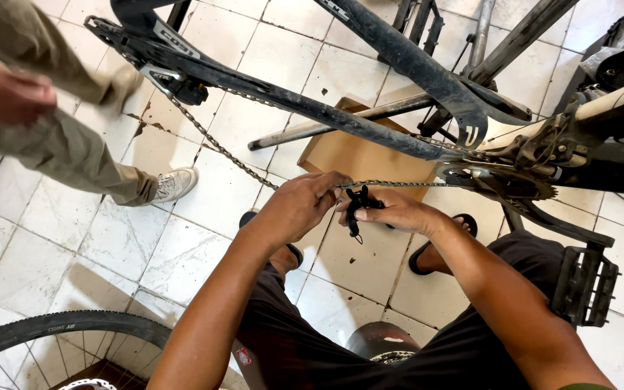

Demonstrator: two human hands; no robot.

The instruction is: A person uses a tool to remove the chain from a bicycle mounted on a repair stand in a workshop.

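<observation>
A bicycle frame [399, 54] hangs across the top of the view, its chain [218, 148] sagging from the rear derailleur at upper left to the chainring [500, 177] at right. My left hand [297, 206] pinches the chain where it meets the other hand, at mid-frame. Facing it, my right hand [399, 213] grips a small black chain tool [357, 206] set against the chain. The link between my fingers is hidden.
A black pedal [585, 285] on its crank hangs at right. A loose wheel with a black tyre [59, 325] lies at bottom left. A brown cardboard box [359, 155] sits on the white tiled floor. Another person in khaki trousers and white shoe [175, 184] stands at upper left.
</observation>
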